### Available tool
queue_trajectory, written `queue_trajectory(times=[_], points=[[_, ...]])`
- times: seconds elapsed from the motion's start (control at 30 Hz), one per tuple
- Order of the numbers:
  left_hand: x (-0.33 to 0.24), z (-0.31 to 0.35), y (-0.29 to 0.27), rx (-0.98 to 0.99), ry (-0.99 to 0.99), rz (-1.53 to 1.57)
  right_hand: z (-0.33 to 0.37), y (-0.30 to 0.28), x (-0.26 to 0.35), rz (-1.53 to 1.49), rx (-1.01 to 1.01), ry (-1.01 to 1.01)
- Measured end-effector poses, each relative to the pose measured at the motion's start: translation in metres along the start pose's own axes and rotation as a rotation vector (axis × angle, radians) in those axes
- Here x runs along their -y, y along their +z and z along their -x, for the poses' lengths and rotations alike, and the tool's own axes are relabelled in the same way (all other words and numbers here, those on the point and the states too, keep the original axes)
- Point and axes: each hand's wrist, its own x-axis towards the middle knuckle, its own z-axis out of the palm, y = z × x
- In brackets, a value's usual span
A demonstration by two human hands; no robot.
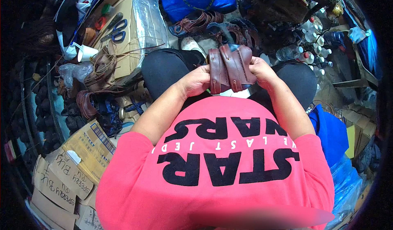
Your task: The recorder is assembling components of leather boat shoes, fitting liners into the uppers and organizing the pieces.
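Over my lap I hold a dark brown stitched leather shoe upper [231, 68], with strap-like bands and small round metal studs or eyelets. My left hand [196, 81] is closed on its left edge, the fingertips partly hidden behind the leather. On the opposite edge, my right hand [263, 72] pinches the leather between thumb and fingers. Similar brown strapped leather pieces [200, 21] lie on the floor just beyond my knees. The underside of the held piece is hidden.
At the left, scissors with blue handles [118, 35] rest on cardboard [130, 60], near a white cup [86, 53]. A blue bag [196, 3] stands ahead. Several plastic bottles [285, 53] cluster to the right. Cardboard boxes [92, 148] crowd the lower left.
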Motion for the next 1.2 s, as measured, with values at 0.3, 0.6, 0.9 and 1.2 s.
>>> queue_trajectory(times=[0.3, 0.6, 0.9, 1.2], points=[[0.029, -0.018, -0.014, 0.107, 0.336, -0.883, 0.013, -0.007, -0.007, -0.063, 0.166, 0.070], [0.032, -0.019, 0.000, -0.122, 0.206, -0.516, 0.013, -0.013, -0.017, -0.084, 0.350, 0.260], [0.027, -0.021, 0.002, -0.177, 0.538, -1.006, 0.015, -0.002, -0.004, -0.114, 0.224, 0.242], [0.024, -0.031, 0.000, -0.101, 0.748, -1.112, -0.001, -0.042, 0.004, 0.161, -0.181, 0.314]])
